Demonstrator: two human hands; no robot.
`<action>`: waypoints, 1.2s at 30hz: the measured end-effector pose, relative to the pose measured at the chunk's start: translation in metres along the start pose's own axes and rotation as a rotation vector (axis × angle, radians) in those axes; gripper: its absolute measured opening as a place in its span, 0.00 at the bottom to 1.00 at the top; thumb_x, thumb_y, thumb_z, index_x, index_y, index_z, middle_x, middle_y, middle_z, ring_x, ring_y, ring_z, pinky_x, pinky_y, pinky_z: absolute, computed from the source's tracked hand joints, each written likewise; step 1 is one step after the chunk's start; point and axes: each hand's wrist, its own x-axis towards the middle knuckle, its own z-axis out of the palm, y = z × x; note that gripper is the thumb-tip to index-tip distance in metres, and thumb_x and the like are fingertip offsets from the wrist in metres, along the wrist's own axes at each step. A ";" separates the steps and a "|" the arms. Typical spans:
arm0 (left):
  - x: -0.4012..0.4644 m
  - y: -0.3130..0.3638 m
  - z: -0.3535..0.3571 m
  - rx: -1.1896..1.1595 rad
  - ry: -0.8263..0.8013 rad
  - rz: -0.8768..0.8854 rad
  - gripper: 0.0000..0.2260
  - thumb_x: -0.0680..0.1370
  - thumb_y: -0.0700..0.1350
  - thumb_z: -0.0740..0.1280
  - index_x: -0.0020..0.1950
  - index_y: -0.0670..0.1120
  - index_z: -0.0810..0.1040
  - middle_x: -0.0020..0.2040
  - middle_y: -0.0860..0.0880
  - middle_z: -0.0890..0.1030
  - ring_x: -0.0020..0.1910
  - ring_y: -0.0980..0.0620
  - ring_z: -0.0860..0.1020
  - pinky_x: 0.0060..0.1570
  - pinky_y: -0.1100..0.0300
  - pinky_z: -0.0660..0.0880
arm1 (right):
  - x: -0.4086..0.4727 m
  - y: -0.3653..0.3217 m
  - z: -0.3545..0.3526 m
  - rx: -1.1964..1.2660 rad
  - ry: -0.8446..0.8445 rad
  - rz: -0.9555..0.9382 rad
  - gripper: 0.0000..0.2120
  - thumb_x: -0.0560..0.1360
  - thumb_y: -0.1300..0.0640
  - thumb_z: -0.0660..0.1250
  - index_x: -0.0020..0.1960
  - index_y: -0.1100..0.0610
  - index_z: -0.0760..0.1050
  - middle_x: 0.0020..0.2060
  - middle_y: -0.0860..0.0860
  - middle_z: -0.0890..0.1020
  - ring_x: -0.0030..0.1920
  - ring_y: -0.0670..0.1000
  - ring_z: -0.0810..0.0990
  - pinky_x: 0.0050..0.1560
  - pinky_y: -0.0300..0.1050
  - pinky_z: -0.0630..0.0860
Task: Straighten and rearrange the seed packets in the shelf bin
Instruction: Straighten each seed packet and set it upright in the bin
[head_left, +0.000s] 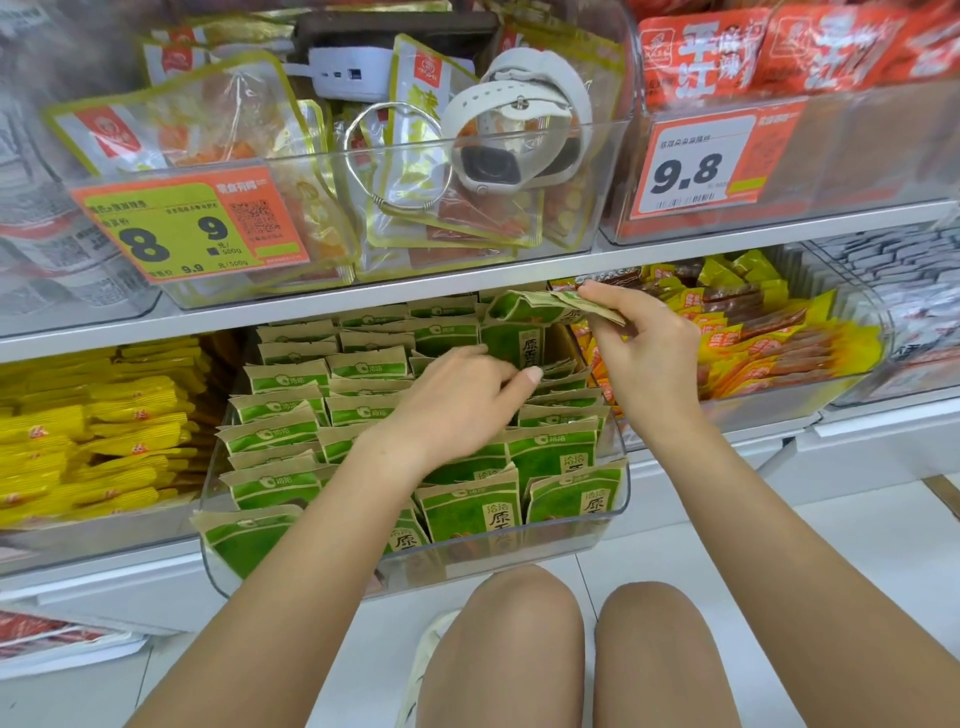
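Already, from my head camera, I am judging the job well along; the green seed packets (291, 431) on the left of the clear shelf bin (618, 499) are standing in tidy rows, while the right rear corner is looking loose and unfinished; my right hand (644, 353) is pinching a small bunch of packets (540, 306), thumb and fingers clamped on it, lifted just above that back corner; my left hand (467, 400) is reaching into the bin's middle, fingers bent and touching the upright packet tops (556, 374); whether they are gripping one I cannot tell.
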 end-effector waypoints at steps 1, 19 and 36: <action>-0.003 0.001 0.000 0.006 -0.012 0.010 0.25 0.84 0.58 0.49 0.61 0.47 0.81 0.65 0.46 0.79 0.75 0.47 0.65 0.74 0.50 0.59 | 0.001 -0.001 0.000 -0.004 -0.012 0.008 0.11 0.74 0.63 0.69 0.55 0.57 0.83 0.51 0.51 0.85 0.52 0.47 0.82 0.55 0.40 0.76; -0.051 0.006 -0.030 -0.549 0.397 0.045 0.25 0.78 0.53 0.69 0.74 0.56 0.67 0.70 0.57 0.72 0.67 0.61 0.71 0.67 0.60 0.66 | 0.000 -0.052 -0.058 0.214 0.074 -0.041 0.09 0.75 0.63 0.68 0.53 0.53 0.81 0.43 0.46 0.83 0.44 0.41 0.80 0.49 0.37 0.76; -0.106 0.035 0.008 -1.269 0.288 -0.074 0.13 0.75 0.51 0.67 0.57 0.48 0.80 0.49 0.52 0.86 0.48 0.53 0.84 0.43 0.56 0.81 | -0.060 -0.090 -0.069 0.801 -0.364 0.715 0.13 0.69 0.48 0.65 0.48 0.54 0.81 0.38 0.48 0.85 0.36 0.45 0.82 0.33 0.38 0.77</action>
